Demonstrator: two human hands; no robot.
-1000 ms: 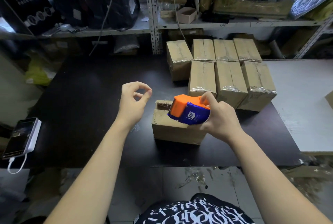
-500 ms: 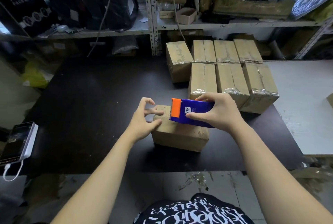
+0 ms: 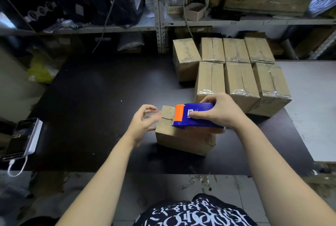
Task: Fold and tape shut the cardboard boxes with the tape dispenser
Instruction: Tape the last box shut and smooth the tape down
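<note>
black table (image 3: 87, 98) fills the view, shelving behind it at 12 o'clock. a block of taped boxes (image 3: 238, 82) sits packed in two rows at 1 o'clock, clear film shining over their near ends. the box in hand (image 3: 181, 140) is at centre near the front edge, just in front of that block, with its flaps down, the seam running 9 to 3 and bare cardboard showing at its 9 o'clock end. phone (image 3: 23, 138) on a white cable at the 9 o'clock edge, well apart. tape dispenser (image 3: 197, 116) lies flat along the box top, orange end toward 9 o'clock. right hand (image 3: 222, 114) is wrapped round it from the 3 o'clock side, thumb on the near face. left hand (image 3: 143, 122) is at the box's 9 o'clock end, fingers loosely spread and holding nothing; too blurred to tell if the fingertips touch cardboard. likely step: running tape along the top seam. to do it well: centre the dispenser on the seam and butt the flaps flush first. the left hand should press down, since the box looks light and may slide. press evenly, carry the tape over the end and down the side as on the finished boxes, and keep the left fingers off the orange end.
</note>
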